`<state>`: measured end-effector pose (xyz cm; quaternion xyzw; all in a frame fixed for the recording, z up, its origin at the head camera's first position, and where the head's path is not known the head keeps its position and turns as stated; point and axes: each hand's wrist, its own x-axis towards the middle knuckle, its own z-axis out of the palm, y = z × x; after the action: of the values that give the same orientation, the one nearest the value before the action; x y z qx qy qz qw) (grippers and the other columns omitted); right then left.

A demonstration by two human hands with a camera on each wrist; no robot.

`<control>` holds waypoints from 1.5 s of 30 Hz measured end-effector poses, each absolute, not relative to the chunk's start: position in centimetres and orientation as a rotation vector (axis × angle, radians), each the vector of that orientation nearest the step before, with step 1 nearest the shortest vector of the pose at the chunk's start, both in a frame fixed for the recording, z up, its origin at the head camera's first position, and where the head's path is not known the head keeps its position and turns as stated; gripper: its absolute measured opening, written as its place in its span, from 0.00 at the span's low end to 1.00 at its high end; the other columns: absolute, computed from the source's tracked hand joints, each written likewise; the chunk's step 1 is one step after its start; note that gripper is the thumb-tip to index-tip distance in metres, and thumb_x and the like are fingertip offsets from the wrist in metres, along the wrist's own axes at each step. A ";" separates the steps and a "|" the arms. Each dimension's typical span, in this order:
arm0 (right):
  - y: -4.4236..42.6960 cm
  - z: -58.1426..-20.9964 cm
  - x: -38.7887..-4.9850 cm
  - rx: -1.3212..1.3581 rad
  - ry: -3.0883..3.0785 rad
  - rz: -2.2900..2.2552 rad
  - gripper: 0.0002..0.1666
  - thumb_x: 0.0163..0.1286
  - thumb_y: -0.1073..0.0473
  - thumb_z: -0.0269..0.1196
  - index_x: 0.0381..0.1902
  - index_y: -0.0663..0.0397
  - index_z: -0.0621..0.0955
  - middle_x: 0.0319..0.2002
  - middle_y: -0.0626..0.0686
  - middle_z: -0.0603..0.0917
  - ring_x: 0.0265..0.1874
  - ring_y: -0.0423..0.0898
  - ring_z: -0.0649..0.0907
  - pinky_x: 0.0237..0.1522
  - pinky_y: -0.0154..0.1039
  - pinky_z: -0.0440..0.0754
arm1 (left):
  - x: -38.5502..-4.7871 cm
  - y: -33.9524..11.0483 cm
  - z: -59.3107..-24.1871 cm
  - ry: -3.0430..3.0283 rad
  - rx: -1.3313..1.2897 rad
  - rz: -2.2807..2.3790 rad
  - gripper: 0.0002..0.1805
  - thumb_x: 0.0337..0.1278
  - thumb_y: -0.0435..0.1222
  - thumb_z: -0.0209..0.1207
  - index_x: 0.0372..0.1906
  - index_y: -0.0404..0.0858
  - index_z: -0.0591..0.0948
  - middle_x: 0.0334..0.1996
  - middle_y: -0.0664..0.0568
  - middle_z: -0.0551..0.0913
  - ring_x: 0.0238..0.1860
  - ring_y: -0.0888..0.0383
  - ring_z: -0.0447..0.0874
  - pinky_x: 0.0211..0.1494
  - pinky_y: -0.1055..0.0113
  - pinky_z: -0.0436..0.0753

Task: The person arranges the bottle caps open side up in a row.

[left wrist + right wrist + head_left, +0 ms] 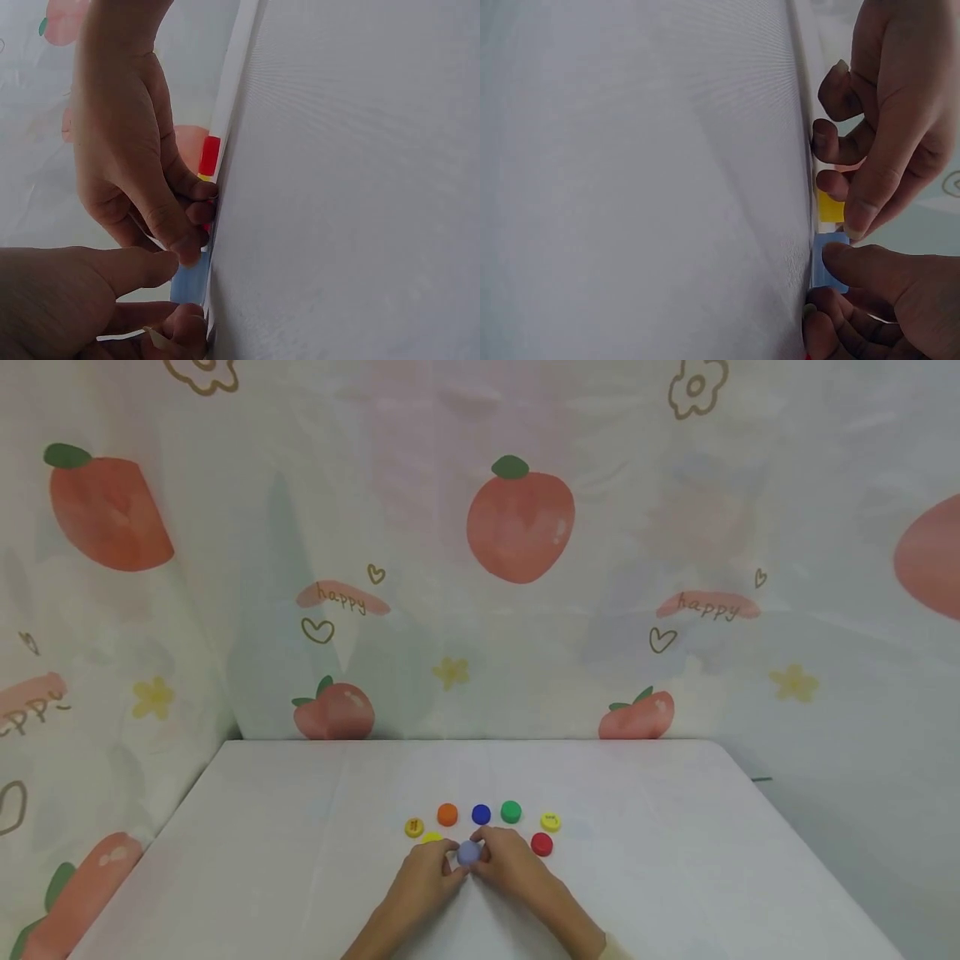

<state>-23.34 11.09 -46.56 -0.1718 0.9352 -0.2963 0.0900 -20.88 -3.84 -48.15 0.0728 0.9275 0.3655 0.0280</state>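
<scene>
A light blue bottle cap lies on the white table between my two hands. From its left side my left hand pinches it, thumb at the near edge and index finger at the far edge. My right hand grips the same cap from the right. Up close in the right wrist view, the right thumb overlaps the side of the cap, which stands low against the tabletop. Behind the left fingers a yellow cap is partly hidden.
Several more caps form an arc beyond the hands: dark yellow, orange, dark blue, green and printed yellow. A red cap lies right of the right hand. A fruit-patterned curtain hangs behind the white table.
</scene>
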 end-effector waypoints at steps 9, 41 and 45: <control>11.3 -46.6 -23.0 -0.513 2.766 -0.913 0.15 0.57 0.63 0.69 0.41 0.58 0.79 0.22 0.44 0.76 0.23 0.40 0.76 0.32 0.32 0.80 | -20.3 -4.0 -47.7 2.872 0.269 1.188 0.16 0.52 0.35 0.65 0.45 0.31 0.81 0.15 0.57 0.71 0.18 0.62 0.67 0.20 0.72 0.67; 10.9 -45.5 -20.1 -0.575 2.582 -1.081 0.15 0.58 0.59 0.69 0.40 0.52 0.75 0.26 0.42 0.81 0.28 0.38 0.81 0.35 0.34 0.81 | -18.9 -5.9 -46.8 2.813 0.242 1.263 0.12 0.57 0.44 0.62 0.32 0.39 0.79 0.23 0.58 0.77 0.24 0.62 0.72 0.27 0.70 0.74; 11.1 -45.5 -20.0 -0.596 2.575 -1.098 0.15 0.58 0.58 0.69 0.40 0.51 0.75 0.27 0.41 0.81 0.28 0.37 0.80 0.35 0.34 0.81 | -18.8 -5.9 -46.9 2.783 0.247 1.278 0.12 0.58 0.44 0.62 0.34 0.39 0.80 0.23 0.58 0.76 0.24 0.61 0.72 0.27 0.70 0.73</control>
<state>-19.98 11.10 -45.53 -0.2062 0.8909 -0.3800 0.1393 -18.76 -5.85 -46.87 0.0804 0.9052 0.4158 0.0345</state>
